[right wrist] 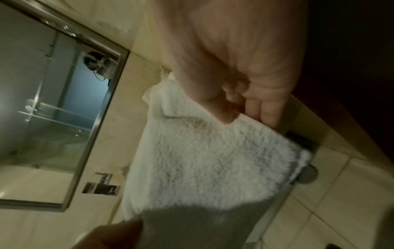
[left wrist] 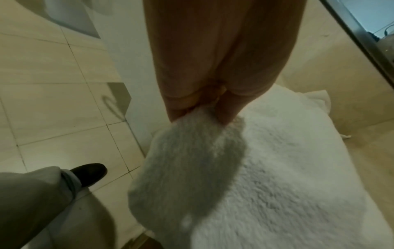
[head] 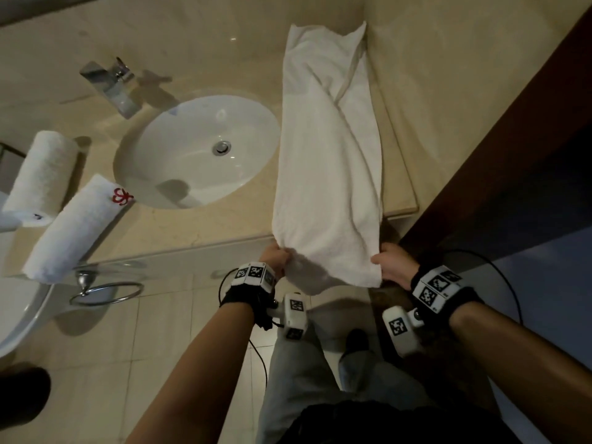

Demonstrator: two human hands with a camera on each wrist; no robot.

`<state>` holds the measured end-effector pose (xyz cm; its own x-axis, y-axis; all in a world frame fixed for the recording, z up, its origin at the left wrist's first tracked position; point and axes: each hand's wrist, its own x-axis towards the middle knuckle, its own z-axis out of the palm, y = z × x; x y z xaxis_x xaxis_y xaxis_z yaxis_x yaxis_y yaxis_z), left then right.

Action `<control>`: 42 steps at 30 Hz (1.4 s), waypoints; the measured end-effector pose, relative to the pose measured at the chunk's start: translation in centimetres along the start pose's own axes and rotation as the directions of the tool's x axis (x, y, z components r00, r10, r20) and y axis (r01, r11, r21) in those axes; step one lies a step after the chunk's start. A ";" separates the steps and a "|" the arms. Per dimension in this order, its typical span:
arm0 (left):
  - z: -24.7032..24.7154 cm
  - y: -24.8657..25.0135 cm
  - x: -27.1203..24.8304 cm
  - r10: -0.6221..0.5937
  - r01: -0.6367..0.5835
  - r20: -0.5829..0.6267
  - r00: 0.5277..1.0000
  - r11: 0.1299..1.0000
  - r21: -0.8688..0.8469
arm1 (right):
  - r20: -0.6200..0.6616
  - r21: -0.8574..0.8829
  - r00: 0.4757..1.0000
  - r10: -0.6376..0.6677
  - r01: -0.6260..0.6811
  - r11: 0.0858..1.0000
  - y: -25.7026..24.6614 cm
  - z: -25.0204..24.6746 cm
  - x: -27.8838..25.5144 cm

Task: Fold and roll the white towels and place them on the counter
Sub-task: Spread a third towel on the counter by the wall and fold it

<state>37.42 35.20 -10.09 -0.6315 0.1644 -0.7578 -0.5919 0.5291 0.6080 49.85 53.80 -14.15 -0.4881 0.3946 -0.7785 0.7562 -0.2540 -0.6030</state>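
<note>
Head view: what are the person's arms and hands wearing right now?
Both forearms are bare, no sleeves. Each wrist carries a black strap with a white block of black-and-white square markers: left wrist band, right wrist band. A white marker-tagged camera unit hangs under each wrist, with thin black cables looping off. Left hand and right hand are ungloved.

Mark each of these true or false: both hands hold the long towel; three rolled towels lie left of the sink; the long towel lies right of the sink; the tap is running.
1. Both hands hold the long towel: true. The left hand and right hand each grip a near corner.
2. Three rolled towels lie left of the sink: false. Two do, one rolled towel and another with a red emblem.
3. The long towel lies right of the sink: true.
4. The tap is running: false. No water shows.
</note>
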 end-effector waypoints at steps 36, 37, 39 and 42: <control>0.2 14.9 5.3 0.361 -0.417 0.309 0.880 0.275 0.867 | -0.305 -0.594 0.906 -0.295 0.061 0.802 -18.8 0.2 4.6; 0.0 15.7 5.9 0.347 -0.424 0.320 0.882 0.286 0.859 | -0.291 -0.575 0.917 -0.274 0.061 0.816 -19.5 0.1 5.0; -0.2 17.0 7.0 0.355 -0.441 0.333 0.873 0.288 0.850 | -0.230 -0.573 0.945 -0.233 0.062 0.817 -20.6 0.3 6.0; -0.2 18.4 8.4 0.410 -0.448 0.339 0.847 0.208 0.869 | -0.168 -0.536 0.966 -0.196 0.077 0.840 -22.3 1.0 6.6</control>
<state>21.17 46.11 -5.22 -0.6078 0.6381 -0.4726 0.5956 0.7600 0.2602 29.34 61.19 -5.98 -0.5468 0.5790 -0.6047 0.8314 0.2906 -0.4736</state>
